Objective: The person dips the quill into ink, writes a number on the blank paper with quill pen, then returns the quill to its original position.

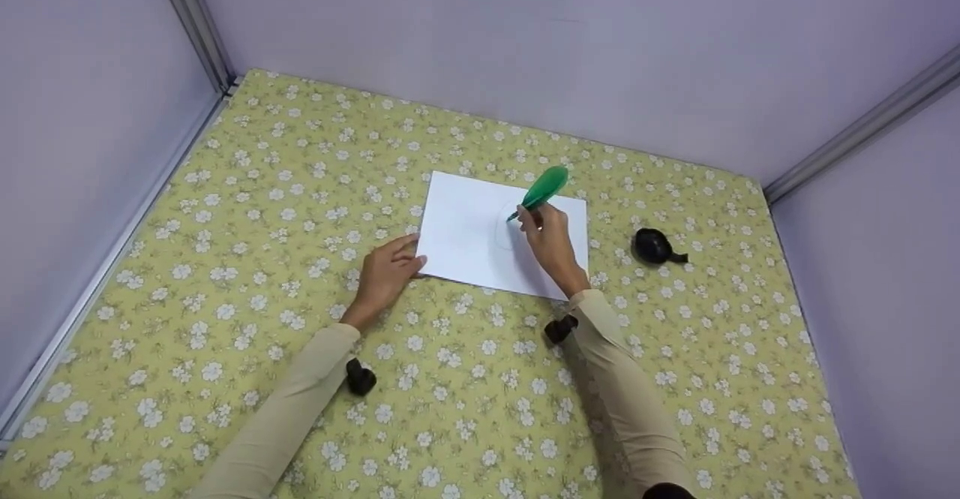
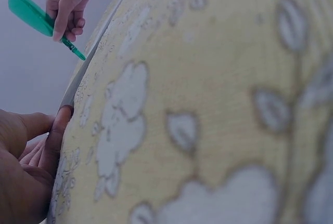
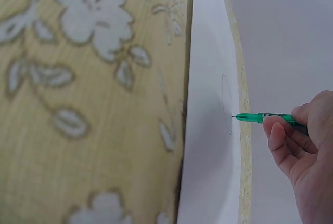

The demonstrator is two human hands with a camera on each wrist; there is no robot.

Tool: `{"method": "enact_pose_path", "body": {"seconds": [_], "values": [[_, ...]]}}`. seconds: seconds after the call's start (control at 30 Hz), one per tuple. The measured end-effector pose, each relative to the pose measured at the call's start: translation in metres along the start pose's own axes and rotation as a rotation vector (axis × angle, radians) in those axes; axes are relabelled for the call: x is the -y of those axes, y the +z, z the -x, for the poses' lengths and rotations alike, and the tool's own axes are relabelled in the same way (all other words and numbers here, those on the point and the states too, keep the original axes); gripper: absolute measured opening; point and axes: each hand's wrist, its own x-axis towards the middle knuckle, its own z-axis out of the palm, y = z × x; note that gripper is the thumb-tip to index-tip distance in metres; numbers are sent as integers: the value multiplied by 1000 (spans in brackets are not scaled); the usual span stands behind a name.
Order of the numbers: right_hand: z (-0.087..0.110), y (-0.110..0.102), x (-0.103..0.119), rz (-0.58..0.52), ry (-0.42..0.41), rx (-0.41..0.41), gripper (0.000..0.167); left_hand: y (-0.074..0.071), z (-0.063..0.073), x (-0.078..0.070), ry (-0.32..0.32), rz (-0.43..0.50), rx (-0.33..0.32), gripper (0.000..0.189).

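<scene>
A white sheet of paper (image 1: 465,229) lies on the flowered cloth, with a faint thin curved outline (image 3: 223,91) drawn on its right half. My right hand (image 1: 553,240) pinches a green pen (image 3: 250,117) between thumb and fingers. A broad green feather-shaped top (image 1: 547,186) rises above that hand, and the pen's tip is right at the paper, by the drawn line. At the sheet's lower left corner, my left hand (image 1: 386,270) holds the edge between thumb and fingers. The left wrist view shows this left hand (image 2: 26,156) close beside the paper's edge.
A rounded black object (image 1: 652,247) with a short narrow neck lies to the right of the paper. Yellow cloth with white flowers (image 1: 262,274) covers the table. Pale panels (image 1: 480,49) stand at the back and both sides, joined by metal posts (image 1: 196,22).
</scene>
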Motion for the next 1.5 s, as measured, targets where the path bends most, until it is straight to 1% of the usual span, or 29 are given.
{"method": "enact_pose_path", "body": {"seconds": [0.2, 0.47, 0.8, 1.23, 1.3, 1.5], "values": [[0, 2, 1, -17, 14, 12, 18, 0, 1, 2, 17, -45, 2, 50], [-1, 4, 2, -2, -13, 19, 22, 0, 1, 1, 15, 37, 18, 49], [1, 6, 3, -14, -8, 26, 20, -1, 1, 2, 29, 38, 23, 50], [2, 7, 5, -27, -22, 37, 23, -1, 1, 3, 35, 8, 19, 50], [2, 6, 5, -25, -18, 39, 23, -1, 1, 2, 40, -5, 16, 50], [1, 7, 5, -16, -1, 39, 23, -2, 2, 2, 42, 1, 15, 50]]}}
